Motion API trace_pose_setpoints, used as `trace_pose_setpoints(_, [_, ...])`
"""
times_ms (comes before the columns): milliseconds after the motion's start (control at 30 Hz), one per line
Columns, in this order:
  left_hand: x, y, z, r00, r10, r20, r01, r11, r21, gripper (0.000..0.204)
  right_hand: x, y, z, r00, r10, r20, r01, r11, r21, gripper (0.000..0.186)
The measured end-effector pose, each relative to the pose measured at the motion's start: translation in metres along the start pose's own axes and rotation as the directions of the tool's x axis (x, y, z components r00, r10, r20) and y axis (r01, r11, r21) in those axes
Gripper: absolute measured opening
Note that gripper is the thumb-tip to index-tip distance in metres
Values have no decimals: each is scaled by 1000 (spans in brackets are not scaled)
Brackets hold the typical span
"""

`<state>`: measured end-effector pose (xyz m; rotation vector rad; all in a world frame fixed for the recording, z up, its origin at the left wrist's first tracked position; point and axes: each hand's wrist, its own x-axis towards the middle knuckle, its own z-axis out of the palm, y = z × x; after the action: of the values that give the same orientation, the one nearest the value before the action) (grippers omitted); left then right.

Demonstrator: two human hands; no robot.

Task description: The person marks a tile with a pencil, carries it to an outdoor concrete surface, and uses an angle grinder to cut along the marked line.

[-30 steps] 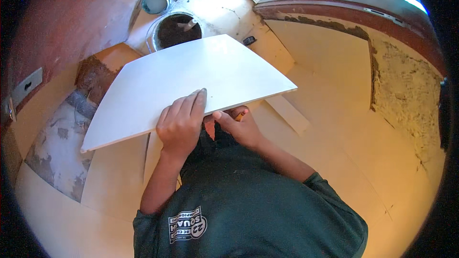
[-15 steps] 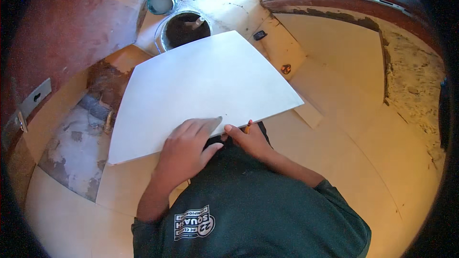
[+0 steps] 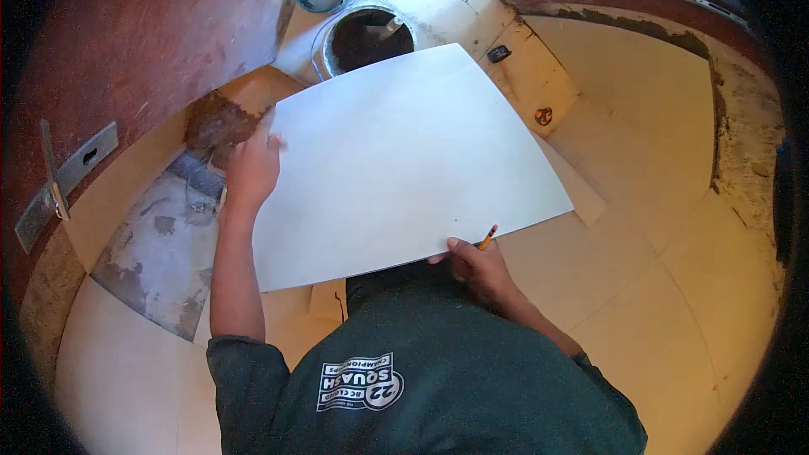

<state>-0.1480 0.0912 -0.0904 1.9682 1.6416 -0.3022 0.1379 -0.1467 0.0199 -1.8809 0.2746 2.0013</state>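
On the dark green shirt (image 3: 472, 362), at the lower middle of the frame, there is white print (image 3: 361, 382) of letters and a number, standing upside down. The white tile (image 3: 404, 160) is in the centre of the frame. The right hand (image 3: 484, 268) is closed on its lower edge, with 1 thumb on top and the other fingers partly hidden; it also has a yellow pencil (image 3: 488, 238), which sticks up. The left hand (image 3: 253, 170) is half open, with bent fingers at the left edge; whether it grips firmly, one cannot tell. The upper edge overlaps the bucket (image 3: 324, 50) in the view. At upper left, the brown door (image 3: 152, 42) limits the room; toward the right, the pale floor (image 3: 674, 312) spreads widely.
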Motion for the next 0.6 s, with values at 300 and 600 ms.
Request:
trace_pose_setpoints(300, [49, -86, 33, 866, -305, 396, 300, 951, 75, 41, 24, 32, 1, 990, 14, -142, 3, 993, 121, 29])
trace_pose_setpoints(600, [53, -194, 155, 819, -408, 404, 539, 788, -298, 50, 30, 51, 12, 956, 69, -286, -1, 973, 231, 40])
